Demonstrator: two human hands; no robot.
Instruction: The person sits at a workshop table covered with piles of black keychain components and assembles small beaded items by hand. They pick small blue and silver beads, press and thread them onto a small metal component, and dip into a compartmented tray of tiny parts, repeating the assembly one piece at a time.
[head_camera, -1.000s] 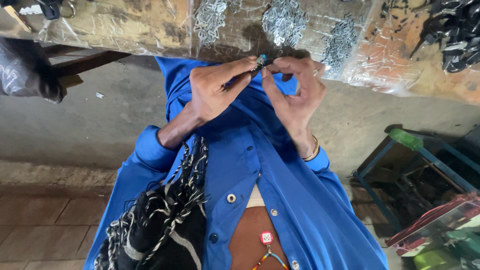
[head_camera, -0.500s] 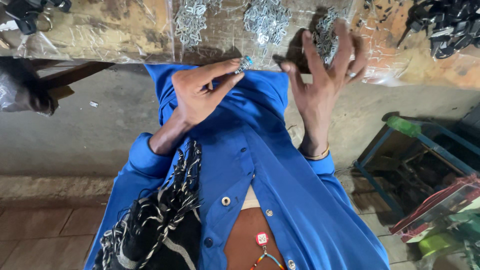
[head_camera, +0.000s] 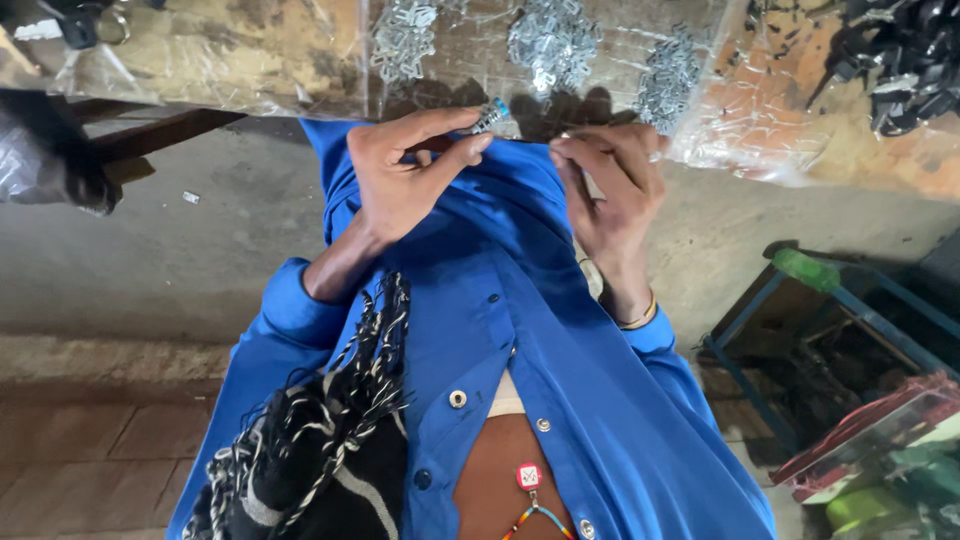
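My left hand (head_camera: 405, 175) pinches a small metal piece with a blue end (head_camera: 489, 114) between thumb and fingers, just below the table edge. My right hand (head_camera: 610, 195) is curled closed beside it at the edge of the table; a thin pale sliver shows under its fingers, but I cannot tell what it is. Several heaps of small silvery metal parts (head_camera: 555, 40) lie on the plastic-covered table (head_camera: 250, 50) right above both hands. My blue shirt (head_camera: 500, 330) fills the middle of the view.
A black-and-white fringed cloth (head_camera: 320, 440) hangs at my left side. A blue metal frame (head_camera: 800, 300) with a green object stands on the floor at right. Dark metal parts (head_camera: 900, 60) sit at the table's far right. A dark bag (head_camera: 50, 150) hangs at left.
My right hand reached up, spread over the heaps of metal parts, then came back down curled at the table edge. My left hand kept its pinch on the small piece.
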